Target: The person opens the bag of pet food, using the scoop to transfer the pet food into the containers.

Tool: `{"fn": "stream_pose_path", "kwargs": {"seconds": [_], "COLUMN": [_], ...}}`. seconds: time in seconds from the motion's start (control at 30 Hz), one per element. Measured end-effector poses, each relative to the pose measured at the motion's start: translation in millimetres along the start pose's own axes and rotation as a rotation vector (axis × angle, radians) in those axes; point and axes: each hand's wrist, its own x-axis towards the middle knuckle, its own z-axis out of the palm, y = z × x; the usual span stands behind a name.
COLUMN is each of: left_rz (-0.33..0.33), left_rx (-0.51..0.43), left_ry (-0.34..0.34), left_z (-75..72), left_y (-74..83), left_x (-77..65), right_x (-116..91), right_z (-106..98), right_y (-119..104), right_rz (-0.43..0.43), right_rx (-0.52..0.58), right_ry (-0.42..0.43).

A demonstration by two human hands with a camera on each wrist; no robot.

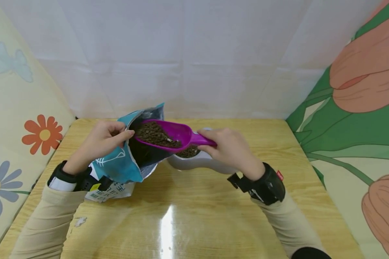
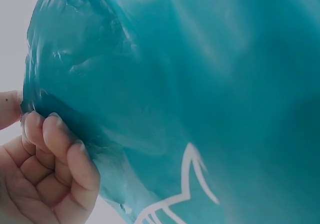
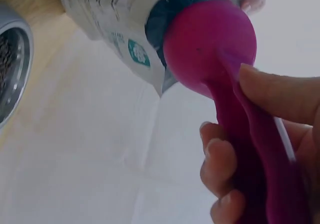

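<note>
My left hand [image 1: 105, 142] pinches the upper edge of a teal bag [image 1: 116, 163], whose mouth gapes toward the right. In the left wrist view the thumb and curled fingers [image 2: 60, 154] grip the bag's rim. A magenta scoop [image 1: 181, 135] loaded with brown pellets [image 1: 152, 133] lies across the bag's mouth, its front end at the opening. Its handle is held by my right hand [image 1: 228, 149], with the thumb along the top in the right wrist view. Below the scoop, a grey double bowl [image 1: 197, 162] is partly hidden; brown pellets lie in its left well.
The bag's white printed lower part [image 1: 111, 192] rests on the wooden table [image 1: 194, 212]. A white sheet [image 1: 181, 64] hangs behind the table's back edge. Flower-patterned panels stand at the left [image 1: 6, 108] and right [image 1: 360, 140].
</note>
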Motion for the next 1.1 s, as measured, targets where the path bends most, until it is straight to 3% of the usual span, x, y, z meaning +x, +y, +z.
{"fn": "stream_pose_path", "kwargs": {"seconds": [0.27, 0.63, 1.1], "left_rz": [0.009, 0.035, -0.009], "left_rx": [0.016, -0.022, 0.0], "left_ry": [0.004, 0.01, 0.017], "left_z": [2.0, 3.3, 2.9], "left_y": [-2.7, -1.0, 0.2], "left_x": [0.0, 1.0, -0.5], "right_x": [-21.1, -71.9, -120.5], "right_z": [-13.8, -31.9, -30.5], "right_y": [17.6, 48.8, 74.8], "right_rz": [0.016, 0.045, 0.206], "right_rx": [0.01, -0.018, -0.144], "right_ry": [0.048, 0.148, 0.082]}}
